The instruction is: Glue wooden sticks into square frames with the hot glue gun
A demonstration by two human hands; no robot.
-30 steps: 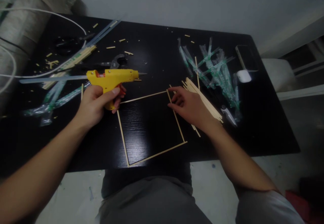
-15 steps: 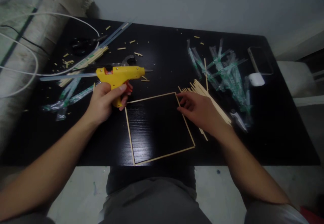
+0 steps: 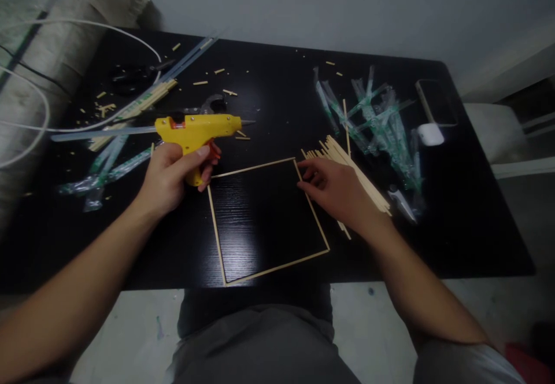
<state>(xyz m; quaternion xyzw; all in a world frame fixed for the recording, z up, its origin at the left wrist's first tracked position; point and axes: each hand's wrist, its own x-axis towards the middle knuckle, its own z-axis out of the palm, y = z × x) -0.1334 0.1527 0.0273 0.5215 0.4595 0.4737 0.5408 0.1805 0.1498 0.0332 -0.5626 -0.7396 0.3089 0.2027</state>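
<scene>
Left hand (image 3: 167,174) is clasped around a yellow glue gun (image 3: 195,129), nozzle (image 3: 248,122) pointing right; the right hand (image 3: 336,190), well apart, has its fingertips (image 3: 304,187) by the far right corner of a stick frame (image 3: 277,266), whether pinching it I cannot tell. The frame lies at the near middle of a black table (image 3: 277,98). Loose sticks (image 3: 359,173) lie right of it, plastic wrappers (image 3: 384,126) farther right.

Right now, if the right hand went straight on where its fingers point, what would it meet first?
The right hand would probably meet the square's right-side stick, right by its fingertips; contact is hard to judge.
</scene>
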